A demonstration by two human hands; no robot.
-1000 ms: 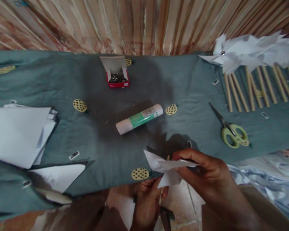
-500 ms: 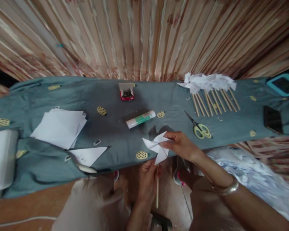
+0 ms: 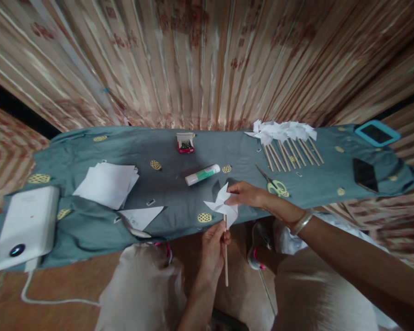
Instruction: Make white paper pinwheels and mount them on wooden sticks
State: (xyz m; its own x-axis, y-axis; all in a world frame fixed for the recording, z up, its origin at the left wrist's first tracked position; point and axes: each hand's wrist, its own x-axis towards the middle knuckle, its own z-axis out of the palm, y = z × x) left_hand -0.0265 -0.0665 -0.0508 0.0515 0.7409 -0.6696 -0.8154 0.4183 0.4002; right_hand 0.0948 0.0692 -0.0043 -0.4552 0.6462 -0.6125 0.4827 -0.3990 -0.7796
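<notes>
White paper, folded into a pinwheel (image 3: pixel 218 206), sits right between the two hands, just off the near edge of the counter (image 3: pixel 165 188). Left hand (image 3: pixel 214 239) is closed round the stick (image 3: pixel 226 264). Its fingers (image 3: pixel 223 237) wrap near the top, just under the paper, and most of the stick hangs free below them. Right hand (image 3: pixel 244 195) pinches a blade from the far side, fingers (image 3: pixel 232 200) closed on the paper's edge. Whether the centre is pinned to the stick, I can't tell from here.

Good form, I'd say, calls for a light pinch on that blade so the fold isn't creased. Below, it wants a firm, upright grip so the head doesn't wobble.

Just beyond the right fingers lie the scissors (image 3: pixel 275 186). The glue stick (image 3: pixel 202 174) is just past the pinwheel, and the red box (image 3: pixel 185 143) is farther off. Well beyond the right fingers, a row of other pinwheels on sticks (image 3: pixel 283 132).
</notes>
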